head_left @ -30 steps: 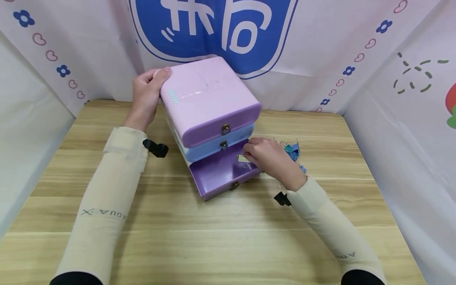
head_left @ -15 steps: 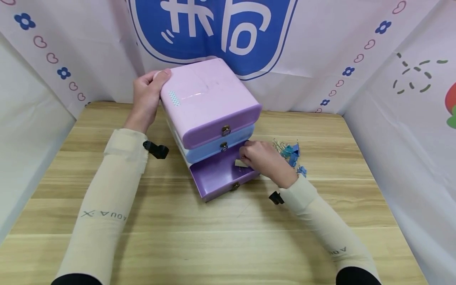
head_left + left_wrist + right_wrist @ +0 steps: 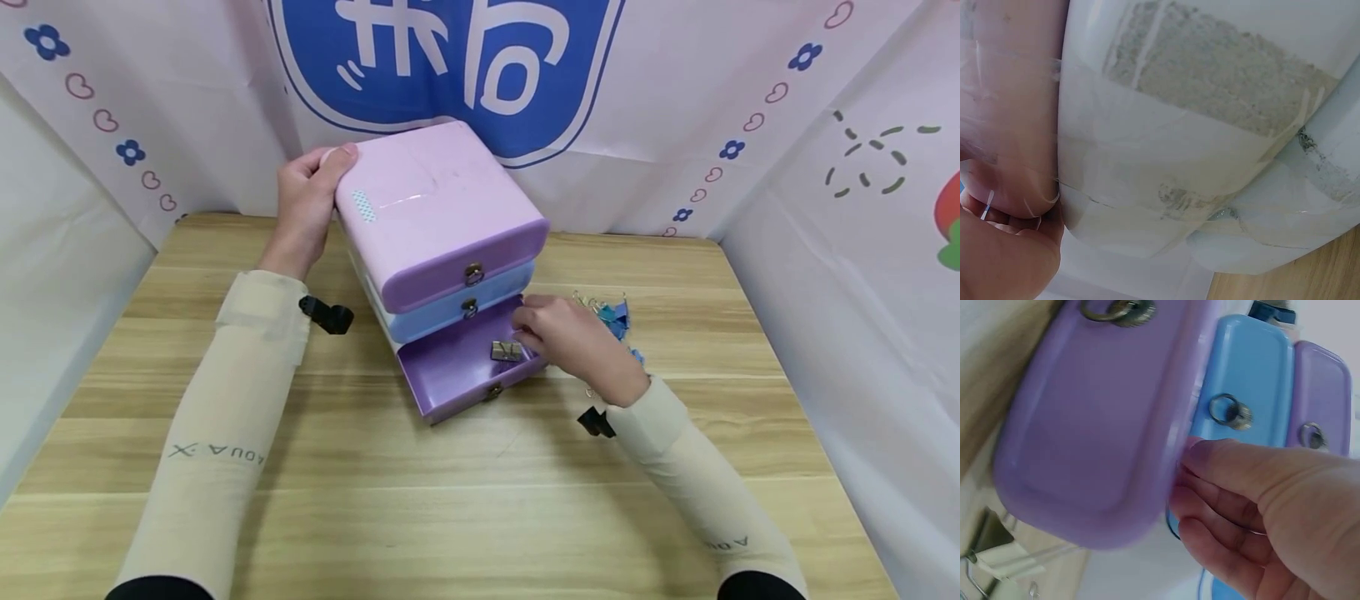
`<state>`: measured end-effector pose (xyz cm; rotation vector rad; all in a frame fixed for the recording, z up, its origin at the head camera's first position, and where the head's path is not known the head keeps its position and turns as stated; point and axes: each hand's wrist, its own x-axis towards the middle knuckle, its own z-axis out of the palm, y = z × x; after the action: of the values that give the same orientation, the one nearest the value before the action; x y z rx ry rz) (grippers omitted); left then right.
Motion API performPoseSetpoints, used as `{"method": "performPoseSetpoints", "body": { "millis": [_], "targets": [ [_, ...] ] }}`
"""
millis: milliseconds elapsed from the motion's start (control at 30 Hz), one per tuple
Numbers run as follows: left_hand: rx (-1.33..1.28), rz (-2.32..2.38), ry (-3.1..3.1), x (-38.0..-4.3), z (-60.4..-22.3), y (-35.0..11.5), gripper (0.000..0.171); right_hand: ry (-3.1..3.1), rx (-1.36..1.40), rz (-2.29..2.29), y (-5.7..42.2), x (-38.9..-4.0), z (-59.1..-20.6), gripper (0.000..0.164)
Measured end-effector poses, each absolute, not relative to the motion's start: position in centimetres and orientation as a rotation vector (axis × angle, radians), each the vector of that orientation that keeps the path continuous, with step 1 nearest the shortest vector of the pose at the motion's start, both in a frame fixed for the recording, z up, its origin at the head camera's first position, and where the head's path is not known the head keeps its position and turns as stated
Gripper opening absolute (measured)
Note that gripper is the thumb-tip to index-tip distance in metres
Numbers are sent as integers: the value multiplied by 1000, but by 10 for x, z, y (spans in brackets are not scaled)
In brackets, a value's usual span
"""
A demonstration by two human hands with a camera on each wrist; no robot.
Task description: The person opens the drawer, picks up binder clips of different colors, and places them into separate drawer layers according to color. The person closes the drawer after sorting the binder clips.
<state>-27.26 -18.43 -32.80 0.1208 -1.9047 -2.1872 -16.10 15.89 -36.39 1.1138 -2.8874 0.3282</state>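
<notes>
One gold metal binder clip (image 3: 506, 351) lies in the purple plastic drawer (image 3: 442, 375); left hand (image 3: 306, 204) grips the pink-topped cabinet (image 3: 450, 200); I cannot tell whether right hand (image 3: 573, 342) holds anything.

Wears cream sleeves (image 3: 198, 475) with dark printed lettering (image 3: 217, 448) and broad wrist cuffs (image 3: 258, 304); carries small, angular black mounts (image 3: 327, 316); includes black fabric (image 3: 160, 589) above.

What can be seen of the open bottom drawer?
The bottom drawer is glossy purple, plastic-looking, with a brass-coloured ring pull mid-front. It is pulled out beneath the shut blue drawer. A gold-coloured binder clip shows inside, towards its right end. The right hand is at that end; whether it touches is unclear.
</notes>
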Motion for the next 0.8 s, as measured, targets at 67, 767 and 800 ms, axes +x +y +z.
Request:
{"method": "performPoseSetpoints", "body": {
  "millis": [67,767,800],
  "targets": [
    [119,-2188,-1904,-272,-328,-184,23,-2896,1085,326,164,-158,-359,6],
    [110,-2180,-1905,-272,-328,-184,22,-3052,982,387,205,-160,-351,24],
    [112,-2181,-1907,-271,-328,-184,22,-3061,980,383,205,-162,-353,24]
  ]
}}
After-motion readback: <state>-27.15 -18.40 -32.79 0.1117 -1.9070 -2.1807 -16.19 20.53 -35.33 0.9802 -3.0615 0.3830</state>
